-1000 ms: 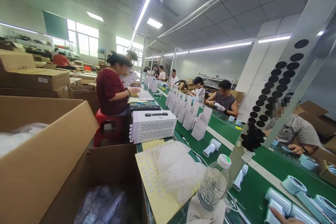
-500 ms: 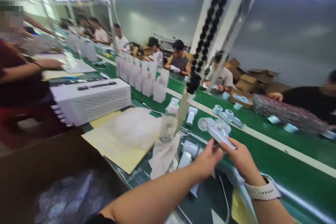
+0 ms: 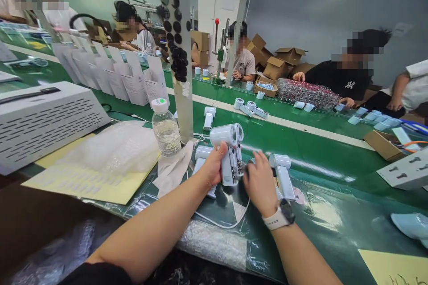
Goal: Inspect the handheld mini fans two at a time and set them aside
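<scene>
My left hand (image 3: 211, 167) is wrapped round the handle of a white handheld fan (image 3: 228, 151), held upright just above the green bench (image 3: 321, 160). A second fan sits right behind it. My right hand (image 3: 258, 181), with a white-strapped watch on its wrist, is curled at the base of the fans; what its fingers pinch is hidden. Another white fan (image 3: 283, 174) lies just right of that hand. One more fan (image 3: 209, 117) lies further back near the post. A white cable (image 3: 223, 225) loops under my hands.
A water bottle (image 3: 165, 128) stands left of my hands beside bubble wrap (image 3: 110, 149) on yellow sticker sheets. A white slotted box (image 3: 43, 120) sits far left, white cartons (image 3: 133, 81) behind. Several people work across the belt. Cardboard boxes stand at the back.
The view swung right and down. My hands lowered the fan from mid-air to the bench; the left hand now grips its handle and the right moved to its base.
</scene>
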A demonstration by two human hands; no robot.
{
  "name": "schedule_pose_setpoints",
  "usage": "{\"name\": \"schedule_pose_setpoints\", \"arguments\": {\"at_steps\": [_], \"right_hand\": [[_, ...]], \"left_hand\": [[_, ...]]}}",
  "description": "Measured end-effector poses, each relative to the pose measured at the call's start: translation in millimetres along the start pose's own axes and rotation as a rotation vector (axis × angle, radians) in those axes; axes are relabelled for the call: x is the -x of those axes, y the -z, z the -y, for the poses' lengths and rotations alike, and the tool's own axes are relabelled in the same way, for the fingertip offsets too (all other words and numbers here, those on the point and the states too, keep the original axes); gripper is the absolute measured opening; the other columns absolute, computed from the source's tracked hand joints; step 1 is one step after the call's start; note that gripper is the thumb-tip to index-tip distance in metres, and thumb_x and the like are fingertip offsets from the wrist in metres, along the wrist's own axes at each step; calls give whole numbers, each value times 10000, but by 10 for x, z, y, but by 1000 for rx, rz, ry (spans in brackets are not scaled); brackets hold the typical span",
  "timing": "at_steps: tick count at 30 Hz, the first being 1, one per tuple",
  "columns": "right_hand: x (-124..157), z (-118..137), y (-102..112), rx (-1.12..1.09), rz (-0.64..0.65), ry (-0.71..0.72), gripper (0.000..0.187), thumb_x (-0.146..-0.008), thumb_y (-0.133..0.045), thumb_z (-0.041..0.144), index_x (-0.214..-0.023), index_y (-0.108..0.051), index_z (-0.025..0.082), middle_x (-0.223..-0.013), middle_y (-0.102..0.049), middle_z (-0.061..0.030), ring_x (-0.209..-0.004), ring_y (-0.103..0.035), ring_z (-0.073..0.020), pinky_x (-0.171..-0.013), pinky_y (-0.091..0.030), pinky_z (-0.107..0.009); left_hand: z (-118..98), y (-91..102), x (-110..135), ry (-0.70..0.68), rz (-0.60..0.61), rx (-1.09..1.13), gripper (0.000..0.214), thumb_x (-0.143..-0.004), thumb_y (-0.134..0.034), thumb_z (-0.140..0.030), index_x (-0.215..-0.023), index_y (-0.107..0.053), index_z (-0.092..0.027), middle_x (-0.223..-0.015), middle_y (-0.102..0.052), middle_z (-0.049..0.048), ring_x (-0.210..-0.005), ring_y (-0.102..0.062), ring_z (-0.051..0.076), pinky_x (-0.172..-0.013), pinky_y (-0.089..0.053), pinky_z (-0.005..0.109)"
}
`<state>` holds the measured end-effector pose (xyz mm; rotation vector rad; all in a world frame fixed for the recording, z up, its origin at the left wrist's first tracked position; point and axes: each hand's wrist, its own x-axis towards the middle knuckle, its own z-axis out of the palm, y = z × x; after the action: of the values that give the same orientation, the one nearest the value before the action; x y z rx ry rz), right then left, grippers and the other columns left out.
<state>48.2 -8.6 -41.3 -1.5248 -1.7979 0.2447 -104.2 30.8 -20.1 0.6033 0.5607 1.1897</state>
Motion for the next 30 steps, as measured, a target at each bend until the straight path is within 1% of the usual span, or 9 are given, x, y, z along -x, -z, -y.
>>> {"name": "schedule_pose_setpoints", "arguments": {"at_steps": [3, 6, 9, 11, 14, 16, 21, 26, 30], "right_hand": [[50, 124, -138, 297, 150, 65, 216, -815, -551, 42, -943, -722, 70, -1518, -461, -274, -1487, -302, -418, -1203, -252, -593], [124, 321, -163, 319, 217, 74, 254, -812, -550, 31, -1011, -705, 58, -1421, -556, -277, -1424, -407, -396, -1159, -334, -553], [187, 454, -146, 27, 298, -39, 208, -849, -548, 94, -1012, -673, 127, -1049, -722, -174, -1045, -661, -305, -903, -521, -446], [199, 455, -119, -284, 444, -170, 213, -868, -539, 109, -1043, -650, 161, -796, -700, -59, -787, -672, -218, -738, -525, -339], [174, 365, -77, -657, 615, -317, 180, -861, -576, 163, -1022, -653, 181, -596, -584, 46, -585, -579, -145, -628, -455, -262], [154, 308, -76, -790, 593, -354, 129, -850, -605, 277, -905, -666, 178, -540, -534, 58, -523, -505, -127, -576, -404, -254], [170, 353, -148, -972, 386, -372, 289, -747, -676, 472, -700, -609, 196, -512, -524, 46, -488, -464, -119, -526, -348, -256], [252, 446, -192, -976, 242, -390, 332, -778, -676, 494, -667, -575, 198, -471, -495, 59, -458, -432, -103, -521, -327, -249], [379, 474, -248, -1017, 169, -487, 453, -816, -644, 635, -698, -538, 211, -427, -426, 93, -406, -376, -94, -467, -275, -240]], "left_hand": [[-101, 11, -31, -64, 11, -11, 698, -363, -886, -696, -753, -681, -155, -810, -768, 68, -850, -739, 275, -759, -608, 364], [-190, 26, -69, -107, 10, 0, 690, -350, -888, -684, -746, -697, -151, -852, -782, 79, -873, -742, 277, -741, -614, 337], [-259, 60, -110, -72, -13, 32, 681, -377, -884, -683, -778, -717, -159, -917, -791, 98, -803, -743, 258, -669, -619, 328], [-296, 81, -127, -56, -13, 39, 673, -386, -884, -684, -775, -712, -163, -950, -791, 116, -782, -743, 266, -650, -625, 356], [-328, 88, -131, -67, -27, 33, 707, -333, -884, -700, -759, -704, -165, -939, -790, 129, -770, -739, 275, -636, -629, 381], [-326, 76, -119, -64, -48, 24, 710, -295, -888, -702, -723, -693, -170, -940, -789, 121, -753, -732, 260, -626, -627, 370], [-289, 39, -78, -35, -3, -23, 701, -310, -857, -750, -645, -647, -171, -989, -776, 111, -744, -717, 240, -606, -609, 337], [-234, 16, -56, -92, 64, -26, 669, -403, -817, -775, -643, -647, -175, -914, -758, 73, -758, -701, 211, -659, -588, 295], [-116, -31, 1, -136, 33, 30, 696, -405, -797, -797, -645, -630, -165, -812, -738, 58, -652, -663, 177, -574, -533, 267]]}}
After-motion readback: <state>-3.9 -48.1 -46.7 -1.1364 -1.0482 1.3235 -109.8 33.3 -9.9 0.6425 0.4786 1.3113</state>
